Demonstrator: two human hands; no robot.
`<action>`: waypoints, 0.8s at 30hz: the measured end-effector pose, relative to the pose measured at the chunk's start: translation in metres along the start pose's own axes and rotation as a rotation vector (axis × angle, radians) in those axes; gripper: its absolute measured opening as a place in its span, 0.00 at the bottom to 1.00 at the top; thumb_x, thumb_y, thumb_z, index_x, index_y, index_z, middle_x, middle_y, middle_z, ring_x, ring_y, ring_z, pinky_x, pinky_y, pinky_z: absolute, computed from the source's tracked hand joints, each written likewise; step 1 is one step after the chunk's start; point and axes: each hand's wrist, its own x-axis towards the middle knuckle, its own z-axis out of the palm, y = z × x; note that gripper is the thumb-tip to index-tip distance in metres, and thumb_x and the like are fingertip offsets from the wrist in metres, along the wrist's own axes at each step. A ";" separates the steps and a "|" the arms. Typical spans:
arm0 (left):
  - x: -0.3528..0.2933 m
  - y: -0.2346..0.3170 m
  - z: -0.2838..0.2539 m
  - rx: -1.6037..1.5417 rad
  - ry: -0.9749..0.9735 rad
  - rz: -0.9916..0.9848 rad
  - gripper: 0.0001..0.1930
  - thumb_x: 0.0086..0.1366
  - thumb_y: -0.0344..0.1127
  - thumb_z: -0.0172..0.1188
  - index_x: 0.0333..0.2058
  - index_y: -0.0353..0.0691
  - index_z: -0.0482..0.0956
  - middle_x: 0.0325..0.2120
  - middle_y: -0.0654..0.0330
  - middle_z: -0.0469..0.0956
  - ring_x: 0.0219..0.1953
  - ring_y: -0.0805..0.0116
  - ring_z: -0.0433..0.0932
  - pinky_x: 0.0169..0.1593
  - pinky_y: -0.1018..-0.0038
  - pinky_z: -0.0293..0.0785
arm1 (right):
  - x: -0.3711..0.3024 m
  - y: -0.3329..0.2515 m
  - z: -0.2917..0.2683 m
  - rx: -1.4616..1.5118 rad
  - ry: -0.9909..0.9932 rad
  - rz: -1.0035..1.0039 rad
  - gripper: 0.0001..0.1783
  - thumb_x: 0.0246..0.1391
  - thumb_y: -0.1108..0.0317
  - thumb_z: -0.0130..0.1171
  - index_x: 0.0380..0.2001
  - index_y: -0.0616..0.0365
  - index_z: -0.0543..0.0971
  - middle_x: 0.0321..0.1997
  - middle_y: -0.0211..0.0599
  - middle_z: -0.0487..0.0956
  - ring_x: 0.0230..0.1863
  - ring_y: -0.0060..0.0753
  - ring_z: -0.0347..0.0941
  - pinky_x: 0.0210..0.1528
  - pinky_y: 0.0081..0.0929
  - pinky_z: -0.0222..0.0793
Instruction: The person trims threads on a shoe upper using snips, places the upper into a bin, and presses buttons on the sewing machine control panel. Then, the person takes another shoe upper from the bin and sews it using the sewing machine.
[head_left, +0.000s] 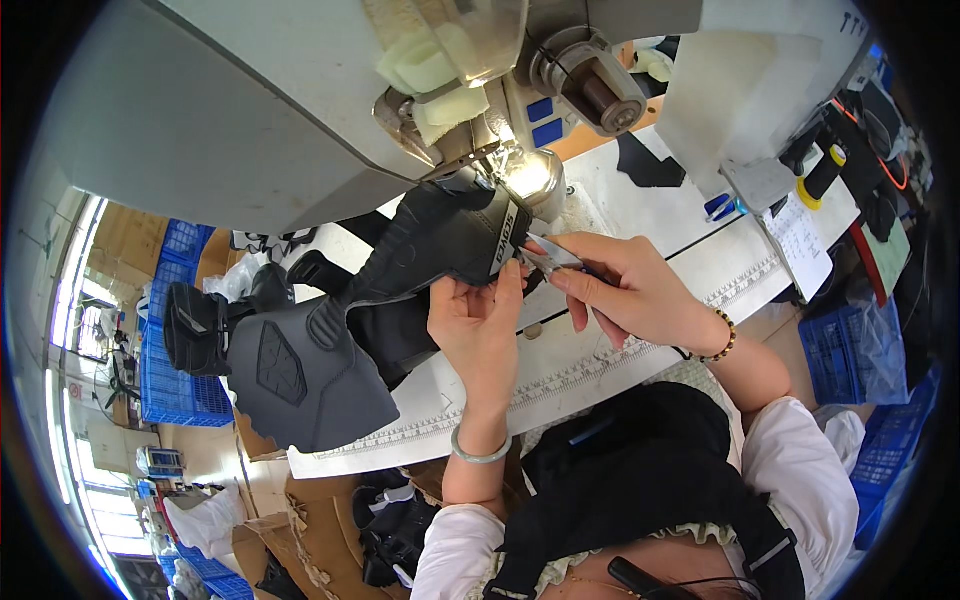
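Observation:
A black boot upper with a white-printed strip lies under the lit needle area of the sewing machine. Its dark grey side panel spreads over the left end of the table. My left hand pinches the upper's near edge, just below the printed strip. From the right, my right hand grips a small pair of metal scissors, fingers wrapped round the handles. Their blades point at that same edge, close to my left fingertips. Any thread between the blades is too small to make out.
A ruler tape runs along the white table's front edge. Toward the right lie a black cut piece, blue snips and a thread spool. Blue crates stand left and right; a cardboard box sits below.

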 end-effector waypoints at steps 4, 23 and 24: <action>0.000 0.001 -0.003 -0.022 -0.034 -0.042 0.09 0.57 0.21 0.57 0.37 0.28 0.70 0.30 0.55 0.76 0.30 0.73 0.76 0.36 0.80 0.73 | 0.012 0.022 0.013 -0.177 0.161 -0.348 0.19 0.60 0.68 0.47 0.54 0.58 0.68 0.18 0.33 0.74 0.10 0.14 0.65 0.11 0.11 0.58; 0.001 -0.003 -0.003 0.049 -0.022 -0.023 0.09 0.57 0.22 0.57 0.37 0.28 0.70 0.31 0.55 0.76 0.30 0.73 0.76 0.35 0.79 0.74 | 0.041 0.029 0.021 -0.429 0.533 -0.747 0.10 0.45 0.72 0.63 0.33 0.61 0.75 0.29 0.34 0.72 0.24 0.27 0.72 0.25 0.21 0.67; 0.001 -0.004 -0.003 0.046 -0.021 -0.005 0.09 0.57 0.22 0.57 0.37 0.28 0.70 0.31 0.55 0.76 0.30 0.73 0.76 0.35 0.79 0.74 | 0.042 0.031 0.021 -0.428 0.524 -0.740 0.10 0.46 0.73 0.63 0.31 0.62 0.74 0.30 0.35 0.73 0.25 0.29 0.73 0.26 0.23 0.69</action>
